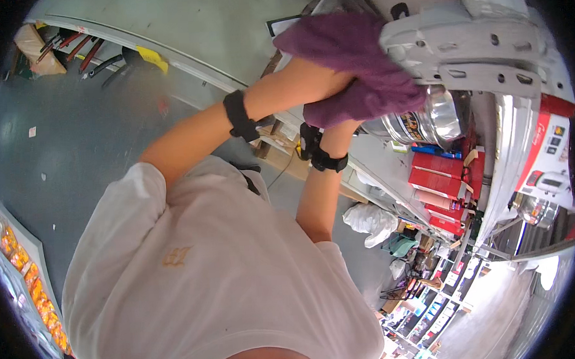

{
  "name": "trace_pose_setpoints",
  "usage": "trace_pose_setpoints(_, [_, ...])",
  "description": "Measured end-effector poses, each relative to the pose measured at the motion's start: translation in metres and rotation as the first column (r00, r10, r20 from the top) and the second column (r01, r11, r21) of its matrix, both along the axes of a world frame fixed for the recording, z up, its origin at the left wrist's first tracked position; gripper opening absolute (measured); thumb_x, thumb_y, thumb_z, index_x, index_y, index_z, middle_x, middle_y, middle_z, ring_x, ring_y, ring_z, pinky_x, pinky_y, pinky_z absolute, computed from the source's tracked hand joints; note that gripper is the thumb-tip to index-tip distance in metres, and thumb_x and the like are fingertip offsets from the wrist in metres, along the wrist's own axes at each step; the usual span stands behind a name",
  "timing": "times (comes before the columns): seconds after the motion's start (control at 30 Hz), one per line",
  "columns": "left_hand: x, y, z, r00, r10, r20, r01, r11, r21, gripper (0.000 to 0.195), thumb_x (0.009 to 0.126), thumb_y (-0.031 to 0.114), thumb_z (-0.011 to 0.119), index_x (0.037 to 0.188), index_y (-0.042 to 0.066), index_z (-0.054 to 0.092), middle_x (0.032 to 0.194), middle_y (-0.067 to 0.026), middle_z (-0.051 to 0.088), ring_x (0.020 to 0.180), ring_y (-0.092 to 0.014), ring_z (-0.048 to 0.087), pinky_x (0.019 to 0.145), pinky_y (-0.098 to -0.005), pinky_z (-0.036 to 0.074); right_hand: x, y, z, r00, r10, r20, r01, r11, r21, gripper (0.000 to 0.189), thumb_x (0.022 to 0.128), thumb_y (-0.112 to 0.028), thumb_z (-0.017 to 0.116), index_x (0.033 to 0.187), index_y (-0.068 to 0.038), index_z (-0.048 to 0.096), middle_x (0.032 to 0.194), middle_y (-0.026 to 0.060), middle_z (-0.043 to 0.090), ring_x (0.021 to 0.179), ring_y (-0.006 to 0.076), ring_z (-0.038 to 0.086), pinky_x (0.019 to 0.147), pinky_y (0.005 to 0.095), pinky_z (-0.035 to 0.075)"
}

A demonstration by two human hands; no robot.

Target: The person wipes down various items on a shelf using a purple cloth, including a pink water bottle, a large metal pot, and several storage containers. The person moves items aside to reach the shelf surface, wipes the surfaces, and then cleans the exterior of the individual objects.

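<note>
A purple cloth (361, 97) is bunched around both of my hands at the shelf, up and to the right. My left forearm (288, 85), with a black strap at the wrist, runs into a fold of it. From below, my right wrist (345, 133) goes in under its lower edge, also wearing a black band and a small black device. The fingers of both hands are hidden, so their grip does not show. Right beside the cloth stands a shiny stainless steel pot (438, 115) with a printed label, partly covered by the cloth.
A perforated grey metal shelf beam (465, 51) overhangs the pot. Red boxes (437, 182) fill the shelf nearby, and a printed appliance carton (549, 158) stands farther right. Pans with long handles (89, 56) lie on a lower shelf at left. A white bag (371, 221) rests on the floor.
</note>
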State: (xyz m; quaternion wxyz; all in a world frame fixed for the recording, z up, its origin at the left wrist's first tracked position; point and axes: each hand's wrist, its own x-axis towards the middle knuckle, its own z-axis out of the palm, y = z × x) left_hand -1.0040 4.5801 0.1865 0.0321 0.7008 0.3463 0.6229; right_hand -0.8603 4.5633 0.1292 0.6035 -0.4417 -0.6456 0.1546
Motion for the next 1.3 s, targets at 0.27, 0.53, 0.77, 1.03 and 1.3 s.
trace_pose_setpoints(0.27, [-0.008,-0.026,-0.111,0.957,-0.034,-0.288,0.016,0.998,-0.067,0.024,0.087,0.014,0.057,0.109,0.009,0.063,0.099,-0.0138,0.066,0.091,-0.033,0.063,0.078,-0.0423,0.051,-0.023,-0.027,-0.071,0.996,0.084,0.01,-0.082,0.988,-0.134,0.061,0.091,-0.024,0.062,0.14,0.0,0.033,0.136,0.0159,0.047,0.121,0.0272,0.049,0.105,0.0405,0.037])
trace_pose_setpoints(0.53, [-0.025,-0.045,-0.127,0.987,-0.137,-0.088,0.102,0.942,-0.318,0.026,0.088,0.015,0.056,0.112,0.008,0.062,0.104,-0.0174,0.065,0.095,-0.036,0.062,0.082,-0.0436,0.049,-0.026,-0.023,-0.085,0.997,0.069,-0.016,-0.071,0.985,-0.157,0.062,0.092,-0.025,0.062,0.14,0.0,0.032,0.135,0.0157,0.047,0.12,0.0265,0.05,0.104,0.04,0.038])
trace_pose_setpoints(0.77, [-0.024,-0.041,-0.044,0.998,-0.06,-0.026,0.05,0.96,-0.277,0.023,0.083,0.006,0.055,0.104,0.005,0.063,0.099,-0.0181,0.065,0.089,-0.041,0.061,0.075,-0.0478,0.048,-0.014,-0.008,-0.022,0.981,0.018,0.195,-0.014,1.0,-0.02,0.065,0.093,-0.025,0.062,0.142,-0.001,0.028,0.132,0.0154,0.05,0.117,0.0252,0.051,0.101,0.0398,0.043])
trace_pose_setpoints(1.03, [-0.024,-0.04,-0.104,0.987,-0.133,-0.092,0.12,0.984,-0.133,0.021,0.085,0.01,0.055,0.103,0.004,0.063,0.096,-0.0187,0.064,0.089,-0.039,0.061,0.077,-0.0463,0.048,-0.035,-0.033,-0.032,0.938,-0.201,0.282,0.174,0.978,0.119,0.066,0.084,-0.022,0.069,0.136,0.001,0.036,0.128,0.0184,0.053,0.116,0.0298,0.053,0.096,0.0402,0.043])
trace_pose_setpoints(1.3, [-0.045,-0.041,-0.135,0.991,-0.105,-0.082,0.074,0.944,-0.32,0.022,0.08,0.002,0.058,0.101,0.003,0.066,0.094,-0.0202,0.065,0.085,-0.041,0.06,0.073,-0.0481,0.048,-0.062,-0.048,0.0,0.977,-0.041,-0.208,-0.01,0.97,-0.241,0.051,0.078,-0.018,0.07,0.119,0.002,0.046,0.095,0.0155,0.065,0.092,0.0324,0.062,0.082,0.0395,0.049])
